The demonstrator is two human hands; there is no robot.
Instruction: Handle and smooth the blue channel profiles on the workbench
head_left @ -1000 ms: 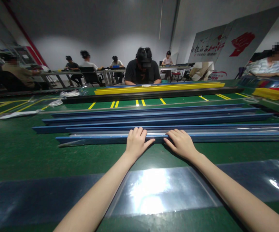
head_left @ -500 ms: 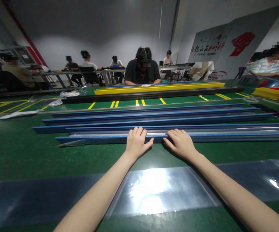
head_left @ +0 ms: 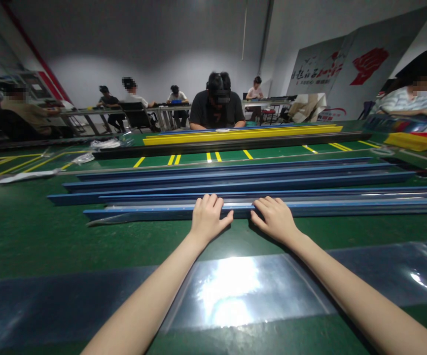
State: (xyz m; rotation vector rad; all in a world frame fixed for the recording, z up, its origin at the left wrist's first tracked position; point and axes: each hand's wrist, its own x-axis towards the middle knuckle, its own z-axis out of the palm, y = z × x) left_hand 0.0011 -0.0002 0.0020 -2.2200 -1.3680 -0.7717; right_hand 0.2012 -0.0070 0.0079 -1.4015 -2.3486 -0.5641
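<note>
My left hand (head_left: pixel 208 217) and my right hand (head_left: pixel 275 217) rest side by side on the nearest long blue rail (head_left: pixel 143 213), which lies across the green table in a clear film wrap. Each hand has its fingers curled over the rail's top and its thumb against the near side. Several more blue rails (head_left: pixel 217 180) lie parallel just beyond it. A wide strip of clear plastic film (head_left: pixel 235 291) lies flat on the table under my forearms.
Beyond the blue rails lie a long black rail (head_left: pixel 231 145) and a yellow one (head_left: pixel 243 134). A person in a dark shirt (head_left: pixel 217 106) sits across the table; others sit at tables behind and at the right. Crumpled film (head_left: pixel 104 144) lies at the far left.
</note>
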